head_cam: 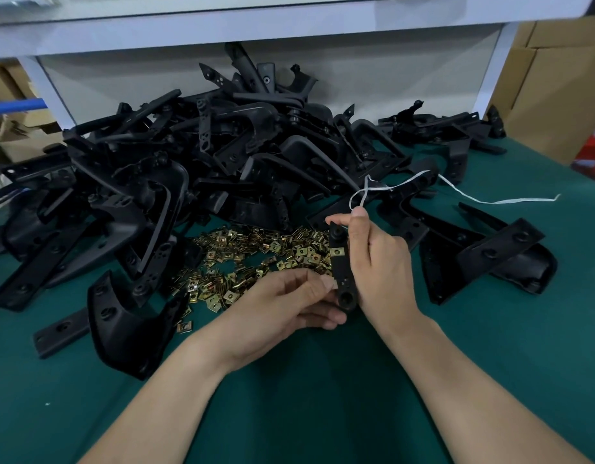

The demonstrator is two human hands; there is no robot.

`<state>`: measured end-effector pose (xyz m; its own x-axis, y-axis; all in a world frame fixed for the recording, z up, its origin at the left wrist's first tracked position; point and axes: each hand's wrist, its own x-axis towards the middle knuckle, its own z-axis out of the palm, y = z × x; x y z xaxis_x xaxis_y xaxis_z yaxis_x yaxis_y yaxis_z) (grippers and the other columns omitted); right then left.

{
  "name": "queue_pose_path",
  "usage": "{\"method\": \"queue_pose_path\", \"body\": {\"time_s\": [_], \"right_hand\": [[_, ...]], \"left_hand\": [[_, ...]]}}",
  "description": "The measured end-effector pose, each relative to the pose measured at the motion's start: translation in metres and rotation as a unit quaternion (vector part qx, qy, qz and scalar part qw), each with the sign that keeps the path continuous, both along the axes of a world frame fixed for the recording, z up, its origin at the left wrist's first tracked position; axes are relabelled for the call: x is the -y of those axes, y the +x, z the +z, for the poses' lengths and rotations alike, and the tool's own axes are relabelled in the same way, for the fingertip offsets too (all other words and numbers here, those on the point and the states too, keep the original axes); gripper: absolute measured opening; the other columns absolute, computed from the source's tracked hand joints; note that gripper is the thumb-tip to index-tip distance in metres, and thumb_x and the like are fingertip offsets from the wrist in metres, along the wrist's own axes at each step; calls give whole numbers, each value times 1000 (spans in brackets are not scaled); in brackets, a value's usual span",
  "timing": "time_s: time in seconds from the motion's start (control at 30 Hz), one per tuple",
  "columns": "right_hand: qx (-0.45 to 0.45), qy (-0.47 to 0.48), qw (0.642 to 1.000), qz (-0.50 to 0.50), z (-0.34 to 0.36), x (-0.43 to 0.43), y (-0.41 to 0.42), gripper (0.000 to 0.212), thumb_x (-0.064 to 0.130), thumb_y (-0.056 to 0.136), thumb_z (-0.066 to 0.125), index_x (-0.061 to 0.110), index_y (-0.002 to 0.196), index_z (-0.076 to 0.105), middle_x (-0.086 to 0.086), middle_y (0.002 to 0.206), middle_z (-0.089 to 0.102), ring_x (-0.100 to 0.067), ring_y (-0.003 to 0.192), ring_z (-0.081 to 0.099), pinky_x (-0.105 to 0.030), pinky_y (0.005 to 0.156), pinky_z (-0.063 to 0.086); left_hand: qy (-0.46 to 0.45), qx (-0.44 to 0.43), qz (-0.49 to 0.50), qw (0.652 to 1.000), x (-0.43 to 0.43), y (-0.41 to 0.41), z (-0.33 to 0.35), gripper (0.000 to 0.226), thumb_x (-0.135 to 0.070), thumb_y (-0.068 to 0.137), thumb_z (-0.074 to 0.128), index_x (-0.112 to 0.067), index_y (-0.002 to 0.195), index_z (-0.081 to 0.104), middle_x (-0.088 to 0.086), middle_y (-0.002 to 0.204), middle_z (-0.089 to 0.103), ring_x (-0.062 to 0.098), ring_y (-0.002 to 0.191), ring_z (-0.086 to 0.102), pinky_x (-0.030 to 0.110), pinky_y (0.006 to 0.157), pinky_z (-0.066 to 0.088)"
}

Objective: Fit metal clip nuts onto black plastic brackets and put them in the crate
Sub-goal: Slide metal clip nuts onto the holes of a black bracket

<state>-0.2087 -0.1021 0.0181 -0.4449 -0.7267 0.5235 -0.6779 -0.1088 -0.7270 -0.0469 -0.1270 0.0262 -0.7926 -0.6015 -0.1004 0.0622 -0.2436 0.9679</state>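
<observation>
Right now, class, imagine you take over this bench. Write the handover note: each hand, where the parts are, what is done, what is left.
Left hand: grips the lower end of the bracket.
Right hand: holds the same bracket upright; a white string runs to its thumb.
Parts: loose clip nuts lie on the green table, in front of the bracket pile.
Done: one clip nut sits on the held bracket.
Left: any further clips, the pile, then crating; no crate is in view.
</observation>
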Motion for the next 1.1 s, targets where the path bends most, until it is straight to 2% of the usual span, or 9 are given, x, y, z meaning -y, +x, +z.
{"method": "queue_pose_path", "body": {"time_s": [0.07,0.17,0.23,0.43,0.57,0.73,0.9,1.0,1.1], "right_hand": [[-9,-2,1000,0,1,-2,2,58,48,107,21,29,111,75,2,56,64,-15,58,63,-42,69,54],[-26,2,1000,4,4,-2,4,64,51,103,17,29,111,76,5,52,60,-15,56,63,-39,66,54],[-39,4,999,0,4,-2,4,65,51,102,15,29,111,76,8,48,53,-15,54,61,-39,64,53],[-55,3,998,1,6,-3,5,68,52,100,13,28,113,75,-1,54,62,-19,57,63,-39,66,53],[-82,4,997,4,8,-4,6,67,49,101,13,26,114,74,4,47,52,-21,52,60,-39,61,52],[-111,11,994,-13,8,-2,7,69,49,101,13,23,115,75,10,50,39,-26,53,60,-41,59,52],[-116,15,993,-20,8,-3,7,70,50,100,12,25,115,76,-3,62,68,-28,61,64,-38,63,52],[-91,2,996,-9,9,-4,8,69,49,100,14,23,115,76,-1,55,60,-28,58,64,-41,63,54],[-68,-23,997,0,9,-4,10,65,47,101,19,20,112,77,-7,58,67,-25,55,63,-41,61,54]], "left_hand": [[5,7,9,1000,0,-1,0,48,-22,94,56,22,112,50,12,95,71,23,87,68,31,83,56],[1,13,14,1000,-2,-2,1,30,-23,92,57,5,102,55,6,86,71,22,84,69,29,81,56],[-2,15,19,1000,-3,-2,2,25,-23,90,58,1,98,56,5,85,72,21,84,69,29,81,56],[0,23,25,999,-3,-2,2,24,-21,90,58,2,97,58,9,85,71,21,84,69,28,80,56],[-4,27,31,999,-3,-2,1,21,-18,93,58,2,98,57,11,86,71,21,84,69,28,80,56],[-11,33,36,999,-4,-3,2,15,-14,98,54,2,98,56,9,86,72,20,83,70,27,79,56],[-6,32,36,999,-5,-4,4,27,-23,91,59,3,99,57,9,84,71,21,84,71,27,78,57],[-4,33,34,999,-4,-3,4,29,-25,91,59,4,98,58,8,82,71,21,83,72,26,77,57],[-1,34,29,999,-4,-3,3,31,-26,92,60,5,98,60,11,84,71,22,84,72,27,77,57]]}}
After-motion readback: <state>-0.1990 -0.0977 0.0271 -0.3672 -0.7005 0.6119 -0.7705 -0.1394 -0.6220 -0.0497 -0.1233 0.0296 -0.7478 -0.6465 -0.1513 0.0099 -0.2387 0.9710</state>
